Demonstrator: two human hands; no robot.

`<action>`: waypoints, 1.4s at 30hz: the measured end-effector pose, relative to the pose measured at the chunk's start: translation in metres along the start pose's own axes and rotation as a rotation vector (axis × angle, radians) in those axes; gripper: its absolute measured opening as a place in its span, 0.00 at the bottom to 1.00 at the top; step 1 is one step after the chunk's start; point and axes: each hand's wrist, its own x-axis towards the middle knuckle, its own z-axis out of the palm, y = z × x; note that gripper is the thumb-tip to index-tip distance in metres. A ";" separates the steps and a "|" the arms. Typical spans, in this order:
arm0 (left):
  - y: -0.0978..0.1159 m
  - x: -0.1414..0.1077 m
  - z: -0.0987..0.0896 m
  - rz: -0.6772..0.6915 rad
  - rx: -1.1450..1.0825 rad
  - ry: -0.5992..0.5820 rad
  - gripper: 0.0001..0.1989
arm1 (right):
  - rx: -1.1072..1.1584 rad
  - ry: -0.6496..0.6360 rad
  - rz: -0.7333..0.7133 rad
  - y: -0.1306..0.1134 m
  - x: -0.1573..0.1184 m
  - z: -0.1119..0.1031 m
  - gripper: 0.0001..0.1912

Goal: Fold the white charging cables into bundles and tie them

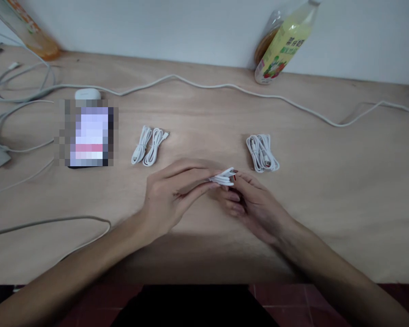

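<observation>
Between my two hands, above the wooden table [197,254], is a coiled white USB cable [224,178]. My left hand [177,188] pinches the coil from the left, thumb below and fingers on top. From the right, my right hand [252,200] closes its thumb and fingers on the connector end, where a bit of red-orange shows. Part of the coil is hidden by my fingers. Two bundled white cables [150,146] lie side by side beyond my left hand. Beyond my right hand rests another group of coiled white cables [263,152], with a metal plug showing.
A phone [90,136], blurred out, and a white earbud case [87,95] lie at left. A long white cord [204,85] crosses the back. A yellow drink bottle [282,45] leans by the wall; an orange-tinted bottle [37,36] stands far left. Loose cables [20,100] spread at left.
</observation>
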 end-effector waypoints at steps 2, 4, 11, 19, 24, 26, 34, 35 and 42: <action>0.000 0.000 0.001 -0.047 -0.013 -0.007 0.09 | -0.012 -0.009 0.006 -0.001 0.001 -0.001 0.21; -0.001 0.001 0.003 -0.144 -0.065 -0.011 0.06 | -0.029 -0.006 0.005 -0.002 0.001 -0.002 0.22; -0.004 0.008 0.004 -0.479 -0.429 -0.067 0.04 | -0.194 0.054 -0.070 0.003 0.003 -0.006 0.24; -0.005 0.011 0.001 -0.561 -0.486 -0.043 0.06 | -0.516 0.241 -0.618 0.010 0.004 -0.005 0.04; -0.006 0.011 0.001 -0.576 -0.511 -0.054 0.08 | -0.789 0.292 -0.795 0.014 0.002 -0.005 0.03; -0.006 0.011 0.001 -0.579 -0.538 -0.065 0.07 | -0.873 0.320 -0.860 0.015 0.003 -0.007 0.03; -0.005 0.010 0.002 -0.617 -0.620 -0.101 0.08 | -0.893 0.336 -0.925 0.015 0.005 -0.012 0.06; -0.004 0.010 0.002 -0.620 -0.619 -0.100 0.09 | -0.844 0.324 -0.889 0.014 0.005 -0.011 0.05; -0.004 0.012 0.000 -0.615 -0.598 -0.122 0.07 | -0.473 0.174 -0.519 0.003 0.005 -0.007 0.08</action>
